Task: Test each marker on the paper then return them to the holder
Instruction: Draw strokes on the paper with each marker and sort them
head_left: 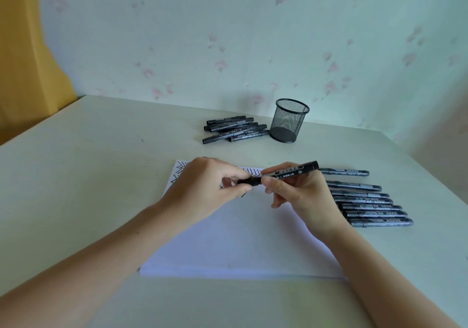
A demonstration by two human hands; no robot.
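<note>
A black marker [291, 171] is held level above the white paper [235, 241]. My right hand [301, 196] grips its barrel. My left hand [210, 188] pinches the cap end of the same marker. Black zigzag test marks show on the paper's far edge, partly hidden by my hands. A black mesh holder [288, 120] stands at the back of the table with nothing visible inside it. Several capped markers [367, 201] lie in a row right of the paper. Another pile of markers [235, 129] lies left of the holder.
The pale table [88, 176] meets a flowered wall at the back. A yellow curtain [22, 62] hangs at the far left. The table's right corner lies beyond the row of markers.
</note>
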